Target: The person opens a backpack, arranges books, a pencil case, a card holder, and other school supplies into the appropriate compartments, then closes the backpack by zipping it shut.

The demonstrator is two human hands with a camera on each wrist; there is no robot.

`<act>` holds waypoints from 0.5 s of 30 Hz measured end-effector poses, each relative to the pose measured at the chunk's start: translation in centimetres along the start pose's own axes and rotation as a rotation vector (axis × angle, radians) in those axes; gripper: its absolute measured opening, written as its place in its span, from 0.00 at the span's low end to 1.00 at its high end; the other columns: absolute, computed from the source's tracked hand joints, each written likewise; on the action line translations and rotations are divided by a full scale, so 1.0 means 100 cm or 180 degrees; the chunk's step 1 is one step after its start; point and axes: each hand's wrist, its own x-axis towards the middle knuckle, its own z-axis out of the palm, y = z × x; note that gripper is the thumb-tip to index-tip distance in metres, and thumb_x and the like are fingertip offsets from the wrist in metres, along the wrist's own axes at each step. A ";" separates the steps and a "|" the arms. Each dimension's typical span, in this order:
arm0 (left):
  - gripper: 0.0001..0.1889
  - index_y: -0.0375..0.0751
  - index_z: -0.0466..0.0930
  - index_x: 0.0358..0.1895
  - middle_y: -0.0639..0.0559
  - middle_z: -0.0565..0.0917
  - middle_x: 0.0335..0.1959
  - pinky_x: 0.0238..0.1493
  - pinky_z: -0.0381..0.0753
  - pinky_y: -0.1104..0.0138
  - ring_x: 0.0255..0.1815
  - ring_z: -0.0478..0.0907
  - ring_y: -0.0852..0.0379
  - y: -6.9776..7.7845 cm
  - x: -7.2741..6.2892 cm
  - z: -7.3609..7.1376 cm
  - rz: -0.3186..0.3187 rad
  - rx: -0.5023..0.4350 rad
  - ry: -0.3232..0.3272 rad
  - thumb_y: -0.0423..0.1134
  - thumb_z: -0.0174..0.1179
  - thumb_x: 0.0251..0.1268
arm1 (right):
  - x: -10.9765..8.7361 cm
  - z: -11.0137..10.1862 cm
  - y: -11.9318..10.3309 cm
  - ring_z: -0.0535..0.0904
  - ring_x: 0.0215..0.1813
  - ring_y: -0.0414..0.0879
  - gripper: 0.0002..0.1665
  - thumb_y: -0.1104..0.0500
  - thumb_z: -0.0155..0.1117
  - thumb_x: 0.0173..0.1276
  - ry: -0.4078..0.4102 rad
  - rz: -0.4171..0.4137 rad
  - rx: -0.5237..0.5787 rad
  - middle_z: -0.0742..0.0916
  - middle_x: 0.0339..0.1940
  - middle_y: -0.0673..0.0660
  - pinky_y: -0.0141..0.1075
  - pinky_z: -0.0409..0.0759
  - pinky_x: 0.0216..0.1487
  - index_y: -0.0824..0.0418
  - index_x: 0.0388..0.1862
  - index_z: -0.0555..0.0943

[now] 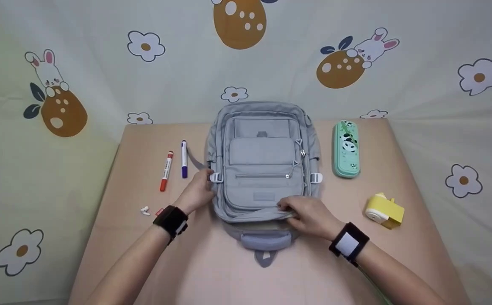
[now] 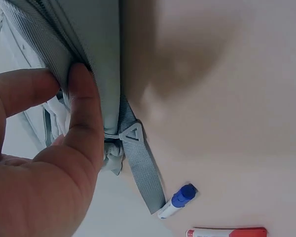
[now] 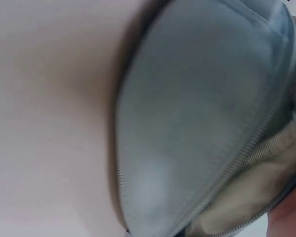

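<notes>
A grey backpack (image 1: 262, 186) lies front side up on the table, with its carry handle (image 1: 266, 240) towards me. At its left side, near a white buckle (image 1: 216, 177), my left hand (image 1: 195, 192) pinches the edge fabric between thumb and finger, as the left wrist view shows close up. My right hand (image 1: 313, 216) grips the edge of the front panel at the near end. There the main compartment is partly unzipped, and tan lining (image 3: 251, 197) shows in the right wrist view. Some right fingertips are hidden by the fabric.
Left of the backpack lie a blue-capped marker (image 1: 184, 159), a red marker (image 1: 166, 171), white earbuds (image 1: 145, 210) and a small red item (image 1: 159, 212) partly behind my wrist. On the right are a green panda pencil case (image 1: 346, 149) and a yellow box-shaped thing (image 1: 392, 212).
</notes>
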 end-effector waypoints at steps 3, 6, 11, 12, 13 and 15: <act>0.32 0.19 0.64 0.66 0.27 0.75 0.59 0.64 0.74 0.48 0.60 0.74 0.37 -0.003 0.000 0.001 0.0012 -0.0001 0.0004 0.19 0.60 0.54 | -0.005 0.004 0.002 0.84 0.51 0.45 0.20 0.52 0.73 0.64 -0.0094 -0.0068 0.0032 0.87 0.49 0.51 0.41 0.83 0.52 0.56 0.52 0.80; 0.33 0.20 0.64 0.67 0.28 0.75 0.60 0.64 0.74 0.49 0.61 0.74 0.37 -0.003 -0.001 -0.001 -0.0067 -0.0054 -0.0019 0.21 0.62 0.55 | -0.009 0.006 0.004 0.82 0.58 0.48 0.19 0.42 0.70 0.69 -0.0146 -0.0105 0.0070 0.87 0.54 0.53 0.44 0.80 0.59 0.54 0.48 0.81; 0.31 0.20 0.66 0.66 0.30 0.76 0.58 0.54 0.79 0.52 0.54 0.77 0.39 -0.002 0.001 -0.010 -0.0157 0.0015 0.0049 0.25 0.62 0.57 | -0.013 0.008 0.005 0.79 0.65 0.50 0.18 0.39 0.63 0.73 -0.0242 -0.0171 0.0048 0.85 0.60 0.55 0.46 0.77 0.64 0.52 0.41 0.82; 0.30 0.21 0.66 0.66 0.30 0.75 0.58 0.52 0.79 0.52 0.54 0.77 0.39 -0.002 0.001 -0.012 -0.0176 0.0060 0.0076 0.25 0.61 0.59 | -0.013 0.007 0.006 0.79 0.65 0.51 0.19 0.38 0.63 0.73 -0.0255 -0.0189 0.0039 0.85 0.61 0.55 0.46 0.77 0.64 0.52 0.40 0.81; 0.30 0.22 0.67 0.67 0.31 0.74 0.59 0.51 0.79 0.52 0.53 0.77 0.40 -0.002 0.002 -0.014 -0.0211 0.0097 0.0098 0.26 0.60 0.60 | -0.013 0.007 0.005 0.79 0.65 0.51 0.19 0.38 0.63 0.73 -0.0267 -0.0203 0.0025 0.85 0.61 0.55 0.47 0.77 0.64 0.53 0.39 0.81; 0.28 0.26 0.69 0.68 0.32 0.73 0.62 0.53 0.79 0.52 0.55 0.76 0.40 -0.002 0.005 -0.017 -0.0265 0.0212 0.0146 0.27 0.59 0.63 | -0.013 0.006 0.005 0.79 0.65 0.52 0.19 0.39 0.63 0.73 -0.0267 -0.0227 -0.0004 0.85 0.61 0.55 0.48 0.77 0.64 0.53 0.37 0.81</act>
